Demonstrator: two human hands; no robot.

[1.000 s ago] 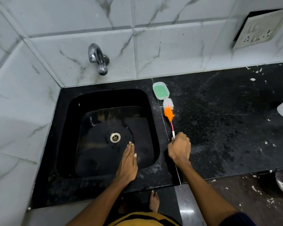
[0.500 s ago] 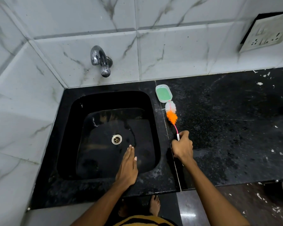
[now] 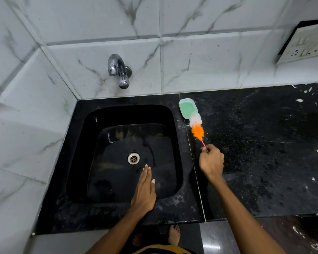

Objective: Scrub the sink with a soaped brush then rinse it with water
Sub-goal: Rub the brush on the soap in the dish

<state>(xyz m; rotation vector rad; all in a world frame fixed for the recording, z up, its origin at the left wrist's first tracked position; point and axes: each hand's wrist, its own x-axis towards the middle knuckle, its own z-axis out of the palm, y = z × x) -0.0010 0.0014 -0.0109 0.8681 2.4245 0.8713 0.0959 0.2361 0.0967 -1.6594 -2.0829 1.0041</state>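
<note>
Sink (image 3: 77, 162): black and deep, sat in the left middle of the frame, set into the black counter.
Drain (image 3: 133, 158): small round metal ring, lay in the middle of the sink floor.
Tap (image 3: 119, 71): shiny metal, stuck out of the white tiled wall above the sink, upper middle of the frame. No water seen coming out.
Left hand (image 3: 144, 191): lay flat over the near edge of the sink, lower middle of the frame. Fingers straight and close together, pointed at the drain, held nothing.
Right hand (image 3: 211, 163): sat over the counter just right of the sink. Fingers curled tight around the thin pink handle of the brush.
Brush (image 3: 197, 130): fluffy, orange near the handle and white at the tip, slanted up and left from the right hand.
Soap dish (image 3: 187, 108): small white tray with green soap inside, stood on the counter by the far right corner of the sink. White brush tip reached its near end, maybe touching the soap, hard to tell.
Counter (image 3: 264, 153): black stone with white specks, filled the right side of the frame.
Wall socket (image 3: 304, 46): pale plate at the upper right edge.
</note>
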